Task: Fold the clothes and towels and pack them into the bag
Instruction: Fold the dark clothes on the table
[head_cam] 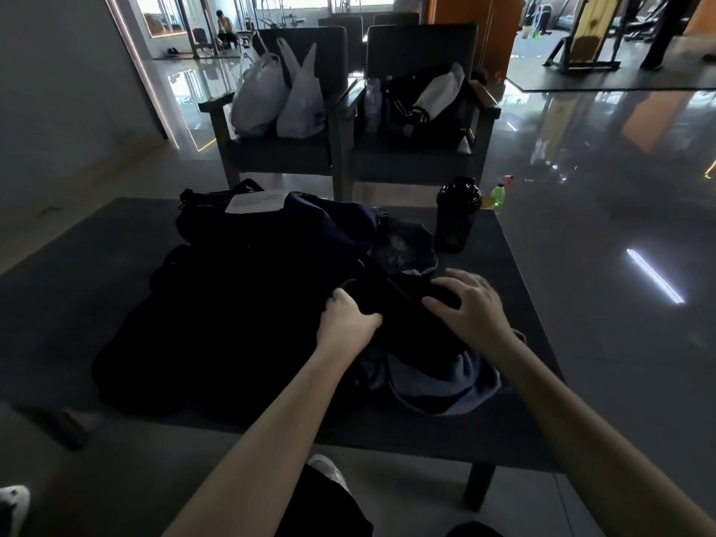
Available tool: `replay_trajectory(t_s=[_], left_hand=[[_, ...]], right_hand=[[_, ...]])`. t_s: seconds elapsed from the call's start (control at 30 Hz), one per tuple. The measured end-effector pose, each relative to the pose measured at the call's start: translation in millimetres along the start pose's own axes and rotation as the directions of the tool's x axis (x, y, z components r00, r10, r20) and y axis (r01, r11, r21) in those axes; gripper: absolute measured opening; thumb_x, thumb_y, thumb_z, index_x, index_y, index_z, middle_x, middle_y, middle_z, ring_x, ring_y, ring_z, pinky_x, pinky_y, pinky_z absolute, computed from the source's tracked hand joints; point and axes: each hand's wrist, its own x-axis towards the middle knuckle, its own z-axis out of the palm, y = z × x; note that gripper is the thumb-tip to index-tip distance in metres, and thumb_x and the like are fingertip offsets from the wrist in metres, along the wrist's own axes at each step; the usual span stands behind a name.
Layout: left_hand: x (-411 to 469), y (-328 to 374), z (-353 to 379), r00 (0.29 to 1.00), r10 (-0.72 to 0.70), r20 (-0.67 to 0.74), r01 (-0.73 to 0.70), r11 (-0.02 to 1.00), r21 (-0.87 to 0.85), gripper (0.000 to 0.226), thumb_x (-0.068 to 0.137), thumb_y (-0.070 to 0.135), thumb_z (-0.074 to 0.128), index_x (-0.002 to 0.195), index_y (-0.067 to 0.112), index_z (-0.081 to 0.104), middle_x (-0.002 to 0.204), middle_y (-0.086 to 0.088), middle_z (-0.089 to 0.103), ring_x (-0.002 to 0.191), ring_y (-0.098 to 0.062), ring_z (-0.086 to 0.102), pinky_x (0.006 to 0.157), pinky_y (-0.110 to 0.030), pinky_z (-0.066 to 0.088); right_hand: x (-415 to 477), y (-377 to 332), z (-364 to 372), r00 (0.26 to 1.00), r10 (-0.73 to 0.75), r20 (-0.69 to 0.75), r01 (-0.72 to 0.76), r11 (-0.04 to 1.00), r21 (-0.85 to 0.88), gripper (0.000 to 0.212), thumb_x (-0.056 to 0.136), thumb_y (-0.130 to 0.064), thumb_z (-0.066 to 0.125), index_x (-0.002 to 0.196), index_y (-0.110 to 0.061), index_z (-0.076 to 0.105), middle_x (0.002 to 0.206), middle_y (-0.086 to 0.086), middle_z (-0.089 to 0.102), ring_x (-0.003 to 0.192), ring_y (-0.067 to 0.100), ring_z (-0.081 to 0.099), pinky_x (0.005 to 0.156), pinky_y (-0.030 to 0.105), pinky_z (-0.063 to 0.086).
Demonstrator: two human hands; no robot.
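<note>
Beneath right hand (469, 304): dark garment (410, 331), left hand (348, 319) gripping.

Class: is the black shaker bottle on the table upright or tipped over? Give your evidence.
Upright: the black shaker bottle stands on its base on the table, lid on top.

place: gym lounge | signs: exercise machines (585, 44) behind; shaker bottle (456, 215); waiting armchairs (422, 44)
</note>
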Motion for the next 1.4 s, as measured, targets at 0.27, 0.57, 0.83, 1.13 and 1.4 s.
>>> replay_trajectory(t_s=[0.27, 0.57, 0.83, 1.13, 1.4], left_hand=[[43, 19, -11, 0.878, 0.458, 0.138, -0.465, 0.75, 0.47, 0.078, 0.086, 0.013, 0.054, 0.15, 0.032, 0.015, 0.154, 0.002, 0.018, 0.134, -0.026, 0.024, 0.104, -0.038, 0.03], [46, 23, -6, 0.707, 0.689, -0.16, -0.577, 0.693, 0.432, 0.021, 0.082, 0.002, 0.054, 0.091, 0.016, 0.066, 0.095, 0.002, 0.066, 0.095, -0.019, 0.052, 0.079, -0.027, 0.033], [7, -14, -18, 0.681, 0.714, -0.162, -0.611, 0.676, 0.412, 0.012, 0.085, 0.001, 0.054, 0.093, 0.009, 0.056, 0.093, 0.002, 0.057, 0.064, -0.018, 0.057, 0.047, -0.023, 0.038], [-2, -27, -14, 0.874, 0.486, -0.015, -0.477, 0.863, 0.168, 0.042, 0.098, 0.035, 0.045, 0.078, 0.002, 0.061, 0.082, -0.001, 0.06, 0.072, -0.017, 0.059, 0.067, -0.034, 0.052], [5, -12, 5, 0.979, 0.191, -0.068, -0.176, 0.968, 0.181, 0.037, 0.085, 0.047, 0.064, 0.08, 0.011, 0.059, 0.079, 0.001, 0.061, 0.072, -0.015, 0.061, 0.068, -0.033, 0.056]], right_hand=[[-21, 7, -4, 0.984, -0.109, 0.141, 0.103, 0.994, 0.046, 0.043, 0.085, -0.023, 0.068, 0.125, -0.012, 0.06, 0.137, 0.002, 0.052, 0.133, 0.015, 0.038, 0.104, 0.015, 0.022], [-17, -3, -10, 0.966, -0.083, -0.246, 0.133, 0.972, 0.195, 0.014, 0.092, -0.014, 0.058, 0.098, -0.009, 0.069, 0.086, 0.003, 0.07, 0.081, 0.019, 0.063, 0.075, 0.034, 0.049], [-41, 7, 3, 0.928, -0.336, -0.159, 0.348, 0.936, 0.056, 0.03, 0.082, -0.038, 0.055, 0.081, -0.015, 0.074, 0.087, -0.007, 0.071, 0.088, 0.013, 0.063, 0.087, 0.045, 0.049], [-42, -8, 3, 0.951, 0.174, -0.256, -0.101, 0.956, 0.276, 0.022, 0.092, -0.024, 0.056, 0.088, -0.006, 0.067, 0.083, 0.004, 0.065, 0.086, 0.02, 0.06, 0.075, 0.023, 0.042], [-31, 3, 7, 0.83, 0.525, 0.186, -0.514, 0.594, 0.619, 0.047, 0.075, -0.024, 0.068, 0.119, -0.015, 0.054, 0.1, 0.007, 0.067, 0.094, 0.022, 0.064, 0.078, 0.032, 0.053]])
